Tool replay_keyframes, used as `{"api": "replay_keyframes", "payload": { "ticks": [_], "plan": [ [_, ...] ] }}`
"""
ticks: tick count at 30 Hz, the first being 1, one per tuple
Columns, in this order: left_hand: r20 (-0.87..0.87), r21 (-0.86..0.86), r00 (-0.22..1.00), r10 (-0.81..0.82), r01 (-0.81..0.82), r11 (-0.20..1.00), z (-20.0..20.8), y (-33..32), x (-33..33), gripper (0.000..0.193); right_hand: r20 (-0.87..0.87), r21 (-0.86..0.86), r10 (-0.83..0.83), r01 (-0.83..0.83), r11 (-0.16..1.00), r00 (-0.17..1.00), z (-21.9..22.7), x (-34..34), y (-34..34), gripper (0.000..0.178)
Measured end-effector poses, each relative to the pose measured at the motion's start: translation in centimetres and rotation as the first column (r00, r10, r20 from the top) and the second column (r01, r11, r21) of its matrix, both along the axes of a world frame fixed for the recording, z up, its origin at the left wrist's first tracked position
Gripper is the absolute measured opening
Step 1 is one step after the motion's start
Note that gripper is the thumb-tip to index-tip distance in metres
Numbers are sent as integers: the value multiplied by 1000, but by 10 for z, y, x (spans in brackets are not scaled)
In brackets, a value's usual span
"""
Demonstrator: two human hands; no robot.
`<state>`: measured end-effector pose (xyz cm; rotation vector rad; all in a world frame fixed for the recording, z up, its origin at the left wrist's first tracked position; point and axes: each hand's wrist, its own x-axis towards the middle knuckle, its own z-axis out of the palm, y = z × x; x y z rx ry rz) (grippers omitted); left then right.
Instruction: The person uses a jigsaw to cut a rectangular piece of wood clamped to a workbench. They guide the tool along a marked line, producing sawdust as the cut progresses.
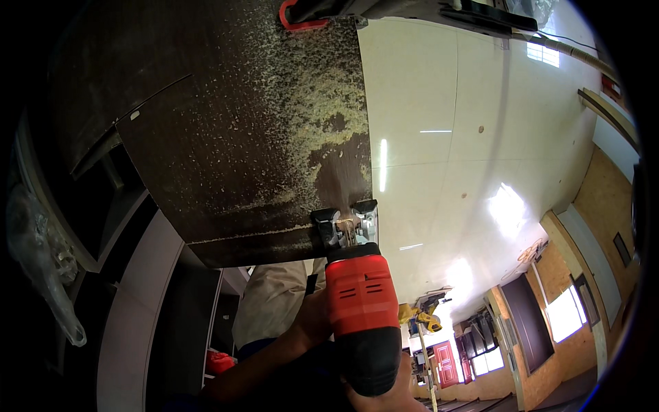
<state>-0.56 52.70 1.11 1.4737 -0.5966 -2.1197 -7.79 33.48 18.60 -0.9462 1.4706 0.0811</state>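
A red and black jigsaw [362, 292] stands at the near right corner of a dark brown board [226, 165], its metal shoe on the surface. My left hand [314, 317] is closed against the left side of the tool, its fingertips hidden behind the body. Behind the black rear end, my right hand [377, 399] wraps the tool, mostly covered by it. A thin pale line [250, 235] runs across the board from its left edge towards the shoe. Pale wood chips [322, 110] lie thickly along the right side of the board.
On the far end of the board sits a black object with a red loop [295, 17]. Dark and grey panels [141, 288] and clear plastic wrap [44, 261] are at the left. Glossy pale floor [425, 103] stretches right. A yellow tool [427, 320] is at the lower right.
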Motion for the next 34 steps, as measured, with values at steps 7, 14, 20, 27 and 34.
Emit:
{"api": "replay_keyframes", "payload": {
  "ticks": [7,14,20,27,34],
  "plan": [
    [-362,412,486,795,-682,605,-31,0,62,82,12,-48,-18,18,999,1000,-2,-1,5,7],
    [-265,399,280,923,-839,369,-82,-45,78,56,24,1,-6,6,1000,1000,-2,-2,4,7],
    [-57,579,147,988,-801,153,-133,-10,67,33,-31,8,-8,9,1000,999,0,-15,14,39],
    [60,505,581,812,-719,477,-70,30,147,14,86,-94,-64,72,993,994,-13,-14,24,49],
    [-37,317,637,770,-724,613,-20,-15,202,11,75,-137,-77,87,987,994,-1,-12,24,42]
  ]
}}
